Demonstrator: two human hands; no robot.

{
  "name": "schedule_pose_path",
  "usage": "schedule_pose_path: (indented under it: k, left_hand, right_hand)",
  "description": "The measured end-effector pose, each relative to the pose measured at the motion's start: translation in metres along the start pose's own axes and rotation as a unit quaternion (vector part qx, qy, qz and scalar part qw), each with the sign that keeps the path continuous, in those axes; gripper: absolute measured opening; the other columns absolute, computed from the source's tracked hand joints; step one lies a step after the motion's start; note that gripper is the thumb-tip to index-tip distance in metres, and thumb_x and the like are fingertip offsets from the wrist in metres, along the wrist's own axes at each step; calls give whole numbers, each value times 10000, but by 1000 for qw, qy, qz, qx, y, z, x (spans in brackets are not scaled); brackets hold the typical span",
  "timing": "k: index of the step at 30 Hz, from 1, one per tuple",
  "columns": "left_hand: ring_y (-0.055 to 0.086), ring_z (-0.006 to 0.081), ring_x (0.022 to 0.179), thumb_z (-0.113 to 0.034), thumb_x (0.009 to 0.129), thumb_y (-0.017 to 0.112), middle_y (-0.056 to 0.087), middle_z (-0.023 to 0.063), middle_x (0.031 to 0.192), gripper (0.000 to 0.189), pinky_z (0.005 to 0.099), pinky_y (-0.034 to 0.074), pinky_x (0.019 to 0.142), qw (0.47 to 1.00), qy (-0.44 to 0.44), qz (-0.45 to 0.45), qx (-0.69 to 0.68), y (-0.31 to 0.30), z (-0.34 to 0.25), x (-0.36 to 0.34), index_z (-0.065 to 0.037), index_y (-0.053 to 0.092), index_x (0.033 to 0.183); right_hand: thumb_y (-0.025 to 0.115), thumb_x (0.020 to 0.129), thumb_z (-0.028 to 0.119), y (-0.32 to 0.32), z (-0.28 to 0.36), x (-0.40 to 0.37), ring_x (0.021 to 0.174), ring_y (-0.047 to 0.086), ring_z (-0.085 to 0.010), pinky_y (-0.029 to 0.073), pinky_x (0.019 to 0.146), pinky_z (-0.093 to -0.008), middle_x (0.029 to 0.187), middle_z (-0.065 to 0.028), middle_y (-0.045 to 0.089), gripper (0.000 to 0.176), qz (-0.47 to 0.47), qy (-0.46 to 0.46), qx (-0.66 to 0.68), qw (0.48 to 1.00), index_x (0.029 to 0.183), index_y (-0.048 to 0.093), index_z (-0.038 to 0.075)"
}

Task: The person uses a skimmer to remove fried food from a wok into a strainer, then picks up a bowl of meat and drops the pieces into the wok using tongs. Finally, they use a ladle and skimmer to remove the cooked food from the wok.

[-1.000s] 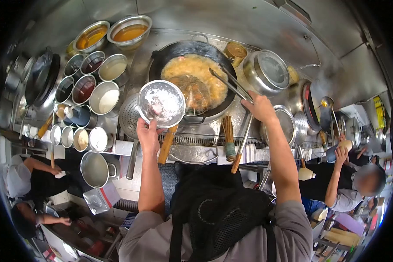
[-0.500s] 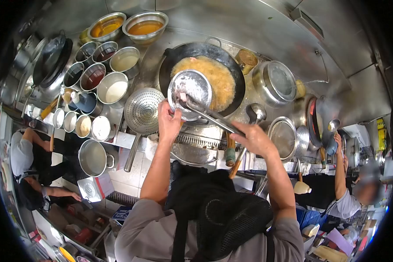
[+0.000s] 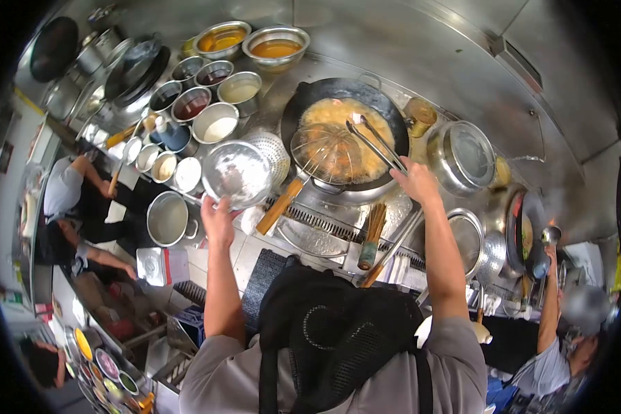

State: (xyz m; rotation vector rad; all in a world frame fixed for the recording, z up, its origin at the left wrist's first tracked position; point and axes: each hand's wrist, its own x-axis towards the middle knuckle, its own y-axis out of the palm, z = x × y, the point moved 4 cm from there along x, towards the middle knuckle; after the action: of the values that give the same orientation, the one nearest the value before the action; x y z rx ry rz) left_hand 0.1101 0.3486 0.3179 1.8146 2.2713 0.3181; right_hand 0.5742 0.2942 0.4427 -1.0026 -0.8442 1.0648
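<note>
My left hand (image 3: 219, 219) grips the rim of a metal bowl (image 3: 237, 174), tilted and coated inside with whitish residue, left of the wok. In my right hand (image 3: 417, 182) are metal tongs (image 3: 378, 143), with their tips over the wok (image 3: 398, 119) beside a small pale piece (image 3: 356, 118). Bubbling golden oil (image 3: 338, 110) fills the wok. A wire skimmer (image 3: 326, 152) with a wooden handle lies across the wok's near left side, and orange-brown food shows through its mesh.
Sauce pots (image 3: 215, 123) stand at the left, with two bowls of orange liquid (image 3: 276, 48) behind. A perforated ladle (image 3: 272, 155) lies beside the wok. Lidded pots (image 3: 470, 155) are at the right. A co-worker's arm (image 3: 549, 297) holds a ladle at far right; other people are at far left.
The bowl and my left hand have moved left, away from over the wok. My right hand has carried the tongs over the oil. The wire skimmer now shows. The camera view has shifted.
</note>
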Motion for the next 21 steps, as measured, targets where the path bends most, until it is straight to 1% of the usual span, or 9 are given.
schedule_pose_path:
  k: [5, 8, 10, 13, 16, 17, 19, 20, 21]
  left_hand:
    - [637, 192, 928, -85, 899, 585, 630, 70, 1062, 277, 369, 580, 719, 982, 4, -183, -42, -132, -2, -98, -51, 539, 1170]
    - [623, 172, 880, -69, 933, 573, 627, 68, 1038, 132, 373, 547, 725, 959, 8, -281, -47, -221, 15, -179, -41, 536, 1057]
    - [620, 191, 865, -63, 929, 574, 617, 78, 1001, 115, 387, 548, 730, 935, 42, -341, 85, -303, 52, -235, -37, 540, 1035]
    - [624, 241, 896, -58, 918, 573, 619, 110, 1010, 125, 432, 564, 783, 852, 66, -499, -145, -320, 50, -314, -9, 567, 1033]
    - [640, 267, 937, -43, 914, 550, 624, 147, 1060, 170, 423, 582, 792, 818, 39, -513, 257, -438, 127, -396, 36, 584, 1061]
    - [657, 286, 924, -33, 906, 559, 634, 163, 1073, 211, 397, 598, 769, 748, 83, -625, -208, -374, 89, -395, 73, 595, 1085]
    - [667, 286, 924, -31, 914, 570, 639, 173, 1092, 211, 387, 605, 768, 703, 71, -661, -252, -362, 82, -428, 92, 595, 1083]
    - [668, 290, 932, -37, 920, 567, 640, 178, 1083, 215, 397, 607, 767, 637, 58, -726, -254, -343, 66, -433, 102, 588, 1082]
    - [667, 307, 918, -41, 912, 582, 646, 168, 1075, 214, 417, 602, 767, 619, 118, -730, -264, -370, 89, -445, 79, 597, 1088]
  right_hand:
    - [676, 894, 408, 25, -24, 26, 1063, 647, -440, 501, 939, -491, 1118, -280, 676, 591, -64, 6, 11, 998, 1352, 570, 49]
    - [665, 906, 418, 18, -31, 10, 1041, 652, -452, 506, 904, -493, 1109, -298, 669, 590, -68, -26, 62, 995, 1340, 572, 29]
    - [663, 913, 412, 26, -47, -9, 1019, 653, -462, 507, 882, -498, 1085, -303, 672, 585, -106, -48, 102, 988, 1334, 569, 18]
    - [651, 936, 372, 50, -74, -54, 971, 655, -479, 510, 835, -504, 1052, -312, 673, 576, -138, -5, 182, 974, 1356, 531, -2]
    - [618, 961, 331, 113, -127, -93, 1097, 616, -461, 489, 905, -498, 1225, -321, 607, 569, -65, 5, 68, 996, 1414, 472, 20]
    - [610, 963, 331, 131, -143, -106, 1161, 589, -449, 479, 940, -497, 1277, -309, 587, 553, -91, -33, 63, 993, 1405, 480, 25]
    - [632, 966, 317, 142, -144, -120, 1171, 594, -423, 487, 952, -461, 1285, -275, 600, 526, -96, -2, 87, 992, 1379, 504, 17]
    - [639, 968, 326, 135, -126, -122, 1159, 600, -413, 497, 945, -446, 1281, -265, 605, 519, -102, -29, 67, 992, 1372, 519, 21]
    - [638, 971, 350, 151, -138, -113, 1151, 606, -401, 501, 938, -448, 1273, -263, 611, 528, -158, 14, 48, 986, 1367, 529, 19]
